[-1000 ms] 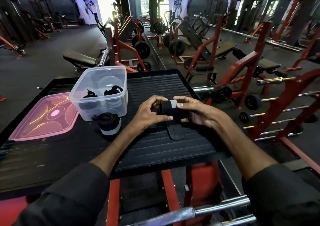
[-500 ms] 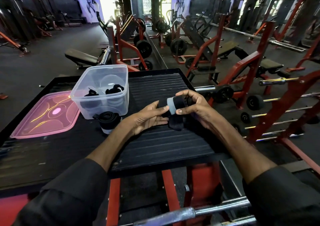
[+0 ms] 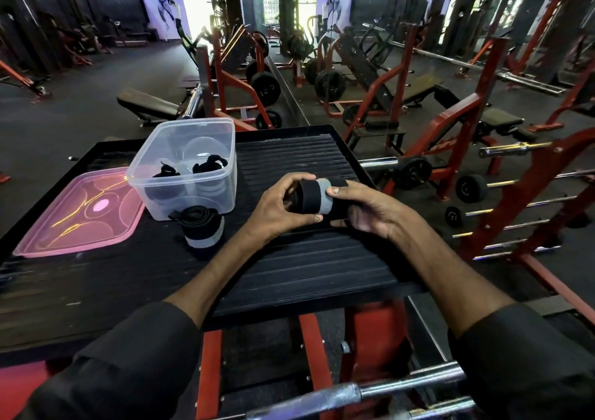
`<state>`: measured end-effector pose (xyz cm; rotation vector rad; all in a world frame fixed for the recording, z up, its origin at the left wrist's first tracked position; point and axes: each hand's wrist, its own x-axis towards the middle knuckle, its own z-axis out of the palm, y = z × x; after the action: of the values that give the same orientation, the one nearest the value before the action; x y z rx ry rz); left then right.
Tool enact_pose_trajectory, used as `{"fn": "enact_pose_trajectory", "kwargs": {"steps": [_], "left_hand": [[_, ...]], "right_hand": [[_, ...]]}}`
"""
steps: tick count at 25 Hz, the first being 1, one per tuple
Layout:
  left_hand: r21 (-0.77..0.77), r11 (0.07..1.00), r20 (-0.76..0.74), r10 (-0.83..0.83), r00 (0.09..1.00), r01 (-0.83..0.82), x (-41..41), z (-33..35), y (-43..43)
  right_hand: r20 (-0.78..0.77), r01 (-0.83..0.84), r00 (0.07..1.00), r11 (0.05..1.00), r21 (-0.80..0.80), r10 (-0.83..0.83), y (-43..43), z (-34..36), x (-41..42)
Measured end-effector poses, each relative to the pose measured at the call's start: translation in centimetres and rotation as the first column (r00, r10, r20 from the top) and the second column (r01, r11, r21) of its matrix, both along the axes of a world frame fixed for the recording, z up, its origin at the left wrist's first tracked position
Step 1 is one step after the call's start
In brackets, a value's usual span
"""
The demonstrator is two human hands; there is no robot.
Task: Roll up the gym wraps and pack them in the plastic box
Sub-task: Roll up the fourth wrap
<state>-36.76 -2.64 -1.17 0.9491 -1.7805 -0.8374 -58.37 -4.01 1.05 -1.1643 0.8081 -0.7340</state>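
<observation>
Wrap (image 3: 317, 196), black with a grey band, was rolled tight into a cylinder and held sideways above the platform (image 3: 306, 265). Left hand (image 3: 278, 208) and right hand (image 3: 363, 208) each gripped an end. Second roll (image 3: 203, 228) stood against the box (image 3: 190, 168); box contents showed dimly: dark straps, count unclear.

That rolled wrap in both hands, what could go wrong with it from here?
The wrap is held in the air between the left hand and right hand; if either grip loosens, it may unroll. The plastic box sits off to the left with wraps already inside, so a careless drop could spring it open. Another rolled wrap standing outside the box could get knocked over.
</observation>
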Motion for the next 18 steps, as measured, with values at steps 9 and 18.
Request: {"fn": "enact_pose_trajectory", "kwargs": {"steps": [9, 18], "left_hand": [[-0.4, 0.907, 0.17, 0.212, 0.962, -0.129, -0.1, -0.9, 0.1], [-0.263, 0.963, 0.313, 0.141, 0.939, -0.057, 0.4, -0.4, 0.6]], "right_hand": [[-0.014, 0.063, 0.998, 0.998, -0.027, -0.064, 0.1, -0.2, 0.9], [-0.117, 0.279, 0.942, 0.928, -0.245, -0.314, 0.0, -0.5, 1.4]]}}
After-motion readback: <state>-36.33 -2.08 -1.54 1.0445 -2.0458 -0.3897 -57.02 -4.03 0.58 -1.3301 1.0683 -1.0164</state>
